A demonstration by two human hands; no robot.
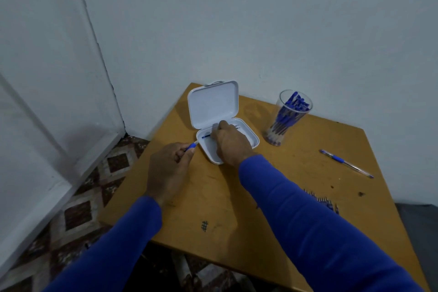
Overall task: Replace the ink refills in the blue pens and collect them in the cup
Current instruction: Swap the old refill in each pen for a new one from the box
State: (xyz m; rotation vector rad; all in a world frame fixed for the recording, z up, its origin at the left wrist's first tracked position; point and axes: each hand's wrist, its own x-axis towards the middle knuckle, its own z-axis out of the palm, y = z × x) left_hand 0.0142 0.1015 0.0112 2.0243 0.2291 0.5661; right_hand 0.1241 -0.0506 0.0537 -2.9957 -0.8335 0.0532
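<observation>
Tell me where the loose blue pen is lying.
The loose pen lies on the table's right side, apart from the cup.

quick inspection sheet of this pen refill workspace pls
surface: wooden table, scuffed, with pen marks
job's things: open white case holding refills; clear cup full of blue pens; one loose pen at right; row of refills beside the right sleeve
clutter: nothing seen
grippers: left hand grips a blue pen part; right hand reaches into the case, grip hidden
cables: nothing seen
surroundings: white walls, patterned tile floor
</observation>
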